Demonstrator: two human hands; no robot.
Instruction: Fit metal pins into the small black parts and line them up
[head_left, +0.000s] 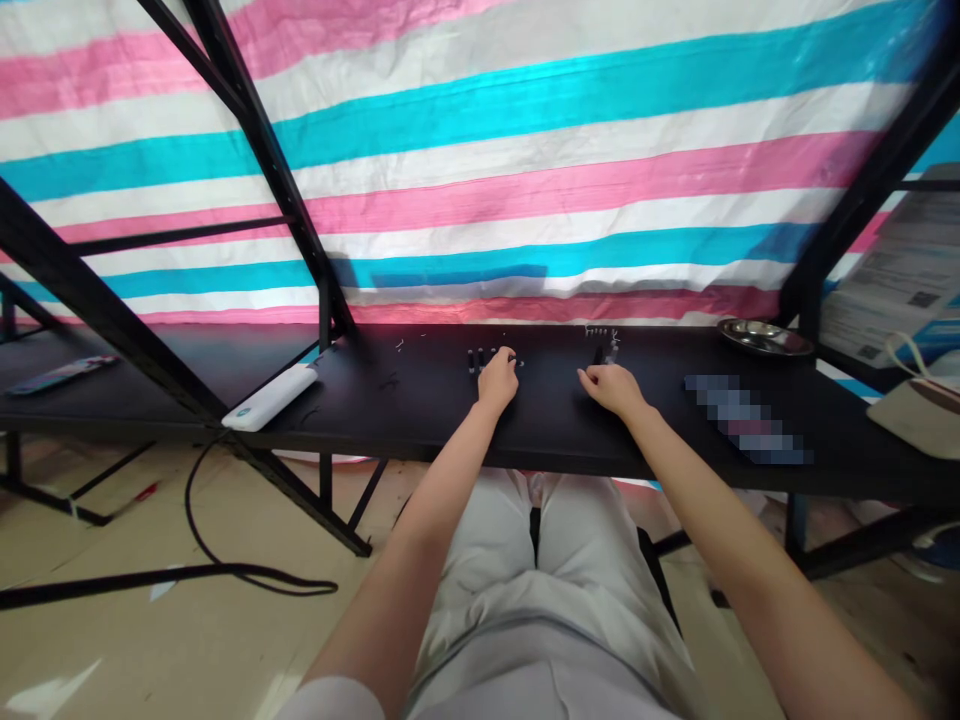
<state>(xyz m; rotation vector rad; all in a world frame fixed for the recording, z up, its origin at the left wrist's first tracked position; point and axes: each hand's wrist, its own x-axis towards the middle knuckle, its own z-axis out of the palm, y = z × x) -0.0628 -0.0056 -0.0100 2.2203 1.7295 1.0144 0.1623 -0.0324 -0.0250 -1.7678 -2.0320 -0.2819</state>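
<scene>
My left hand [498,381] rests on the black table [420,410], its fingers curled over a row of small dark parts [475,359]. My right hand [611,386] lies a little to the right, fingers bent near another small dark part [600,354] and a few tiny metal bits [598,330]. What either hand holds, if anything, is too small to make out.
A white power bank [271,397] with a black cable lies at the left. A metal dish [763,338] stands at the right rear, and a blurred flat object [746,418] lies right of my hand. Black frame bars [262,150] cross in front of a striped tarp.
</scene>
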